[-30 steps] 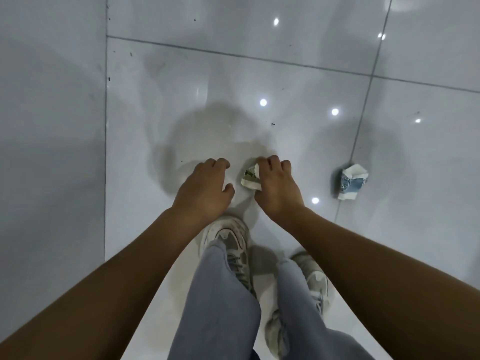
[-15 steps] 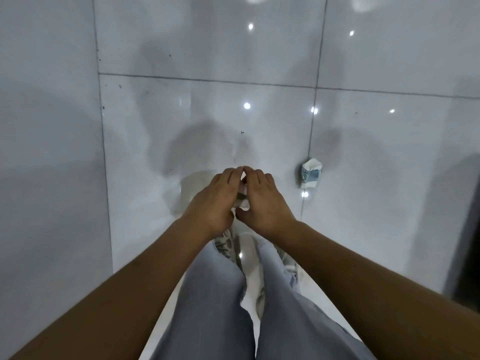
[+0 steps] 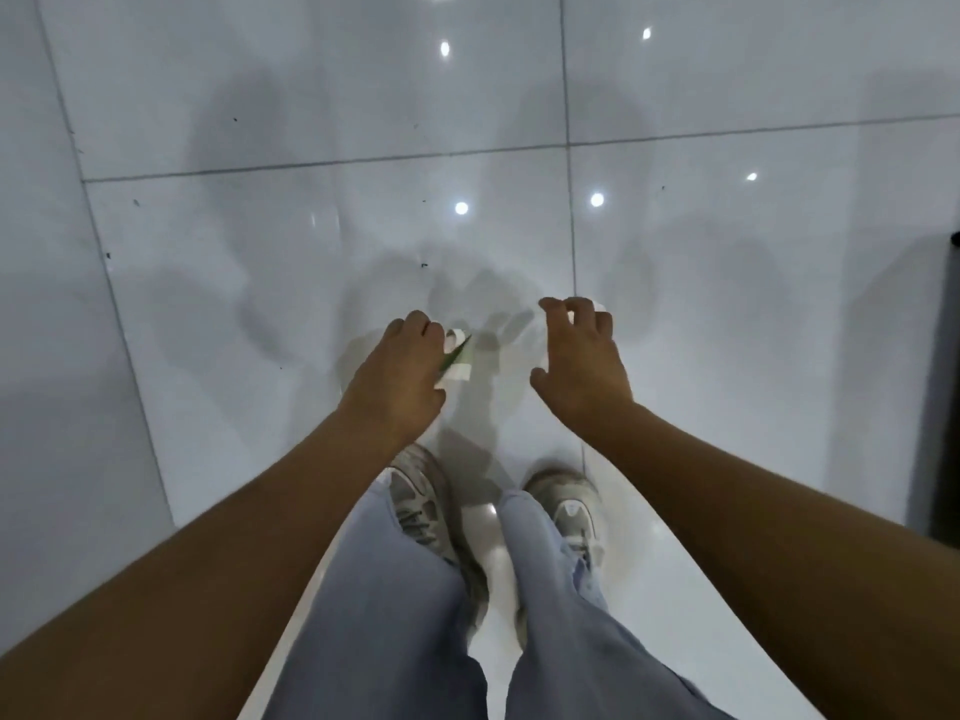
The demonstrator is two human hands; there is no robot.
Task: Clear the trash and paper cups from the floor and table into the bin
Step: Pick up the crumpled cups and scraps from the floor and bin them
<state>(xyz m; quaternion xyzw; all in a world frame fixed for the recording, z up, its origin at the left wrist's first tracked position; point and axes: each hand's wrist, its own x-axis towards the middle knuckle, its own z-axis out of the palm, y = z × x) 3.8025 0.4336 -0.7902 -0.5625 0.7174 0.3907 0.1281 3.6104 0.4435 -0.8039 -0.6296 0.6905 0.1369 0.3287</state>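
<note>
Glossy tiled floor [image 3: 260, 241]; left hand [image 3: 400, 376] grips crumpled wrapper [image 3: 457, 356], print unreadable; right hand [image 3: 582, 366] fingers curled, contents unclear.

Glossy floor tiles [image 3: 270, 236] (crumpled paper scrap [image 3: 457, 358])

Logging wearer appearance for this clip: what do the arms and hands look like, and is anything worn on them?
Both arms are bare from the frame edge to the wrists: no sleeves show. The left hand and right hand are bare too, with no gloves, watch, rings or wristbands visible. No markings can be made out; the picture is slightly blurred.
</note>
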